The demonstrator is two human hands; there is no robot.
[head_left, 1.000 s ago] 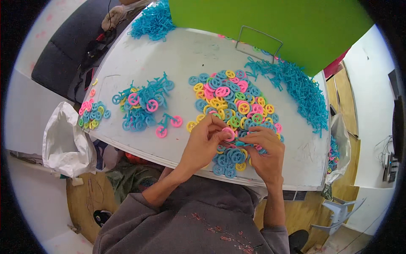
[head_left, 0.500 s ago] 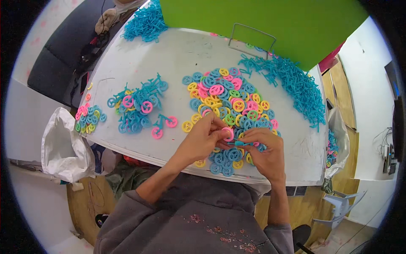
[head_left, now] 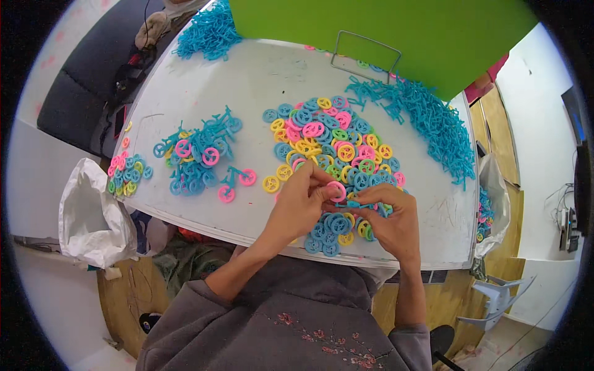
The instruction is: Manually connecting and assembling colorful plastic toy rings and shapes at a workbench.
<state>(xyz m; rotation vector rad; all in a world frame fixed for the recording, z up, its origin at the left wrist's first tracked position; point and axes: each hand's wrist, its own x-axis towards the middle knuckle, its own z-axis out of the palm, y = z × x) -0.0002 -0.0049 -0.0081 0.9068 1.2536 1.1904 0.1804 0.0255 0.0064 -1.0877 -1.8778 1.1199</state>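
My left hand [head_left: 296, 207] pinches a small pink plastic wheel [head_left: 337, 185] by its edge, over the near part of the wheel pile. Close on its right, my right hand [head_left: 396, 221] grips a blue plastic stem [head_left: 354, 204] between thumb and fingertips. The stem's near end meets or almost meets the wheel; the fingers hide whether they touch. Under and beyond both hands spreads a heap of loose blue, yellow, pink and green wheels [head_left: 314, 129]. To the left lies a bunch of blue stems with wheels on them [head_left: 201, 151], and a similar piece with pink wheels [head_left: 247, 177] rests nearer.
Loose blue stems are heaped at the right [head_left: 436, 130] and at the far left corner [head_left: 207, 34]. A green panel [head_left: 383, 37] stands at the back behind a wire frame [head_left: 369, 40]. White sacks hang at the left [head_left: 93, 216] and right [head_left: 495, 204] table edges.
The stem in my right hand has tilted and come nearer the pink wheel, which now faces up more. My head view has shifted slightly; both hands keep their grip.
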